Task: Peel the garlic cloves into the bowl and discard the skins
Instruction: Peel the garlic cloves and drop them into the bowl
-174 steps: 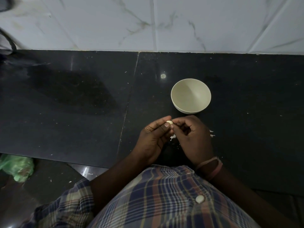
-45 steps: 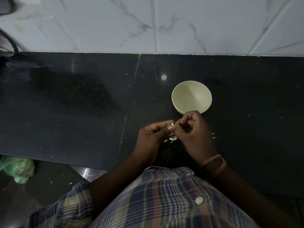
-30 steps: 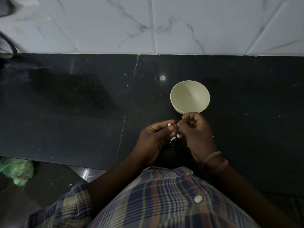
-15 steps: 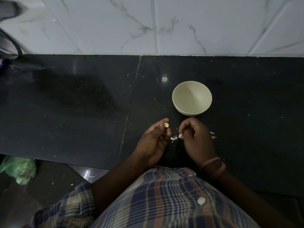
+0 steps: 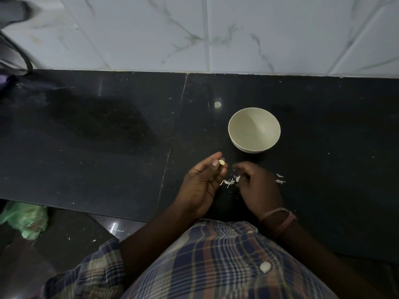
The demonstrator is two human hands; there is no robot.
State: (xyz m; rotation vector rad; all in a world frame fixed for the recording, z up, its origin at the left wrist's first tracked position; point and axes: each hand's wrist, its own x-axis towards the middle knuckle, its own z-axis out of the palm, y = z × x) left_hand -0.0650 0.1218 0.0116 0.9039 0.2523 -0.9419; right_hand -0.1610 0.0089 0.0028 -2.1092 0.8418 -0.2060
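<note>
bowl (image 5: 254,130) near left hand (image 5: 203,182)

The scene is dim, the black countertop (image 5: 108,137) swallowing most of the light, while the white tiled wall (image 5: 216,33) above it reads palest. A small round glare spot (image 5: 217,104) shines on the counter beyond the bowl (image 5: 254,117), suggesting a lamp overhead. The right hand (image 5: 257,186) is smeared by motion blur at its fingertips, and the wide lens bends the wall's base line towards the corners.
</note>
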